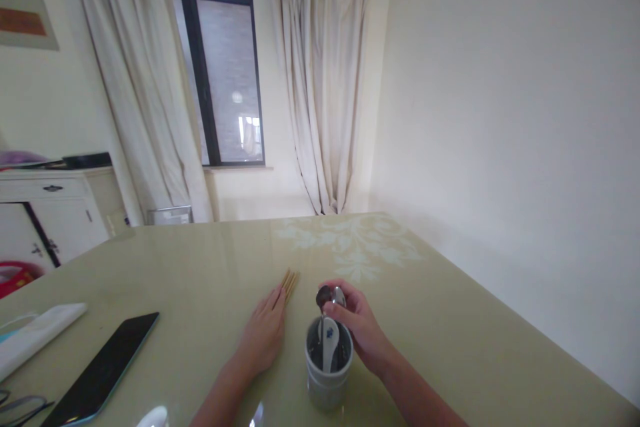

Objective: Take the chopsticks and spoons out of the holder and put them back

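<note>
My left hand (265, 330) lies on the table with its fingers pressed together over a bundle of chopsticks (291, 280), whose tips stick out ahead of the fingers. To its right stands a grey-white utensil holder (327, 388). A white ceramic spoon (329, 340) with a blue mark leans upright inside it. Just above the holder's rim, my right hand (360, 320) is closed around metal spoons. One shiny spoon bowl (339, 297) shows between thumb and fingers, beside a darker spoon bowl (323, 295) whose handle runs down into the holder.
On the left of the table (200, 280) lie a black tablet or phone (107, 367), a white flat box (43, 333) and scissors handles (23, 407). A small white object (154, 417) sits at the near edge. A wall borders the right side; a cabinet (65, 213) stands far left.
</note>
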Tool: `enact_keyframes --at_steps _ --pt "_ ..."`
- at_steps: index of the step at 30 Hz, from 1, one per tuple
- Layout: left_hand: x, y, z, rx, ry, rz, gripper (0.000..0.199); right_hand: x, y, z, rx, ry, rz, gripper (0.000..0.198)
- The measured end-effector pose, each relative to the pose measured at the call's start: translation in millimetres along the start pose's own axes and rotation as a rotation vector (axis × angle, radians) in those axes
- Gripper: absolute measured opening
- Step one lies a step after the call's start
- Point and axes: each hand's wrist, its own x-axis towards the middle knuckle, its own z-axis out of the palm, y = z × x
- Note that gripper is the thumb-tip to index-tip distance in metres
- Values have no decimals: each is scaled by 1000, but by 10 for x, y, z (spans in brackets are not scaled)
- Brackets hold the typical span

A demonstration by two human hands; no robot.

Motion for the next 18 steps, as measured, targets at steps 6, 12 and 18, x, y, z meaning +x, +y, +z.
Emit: enact_keyframes --at_steps 6,12,18 --pt "-30 60 -8 -84 -13 65 69 -9 -15 28 -12 82 -39 34" --pt "-54 161 -24 -72 28 18 63 -20 -16 17 -57 57 -29 34" --pt "-112 47 -249 -133 6 70 61 -7 16 -10 -22 51 -18 37"
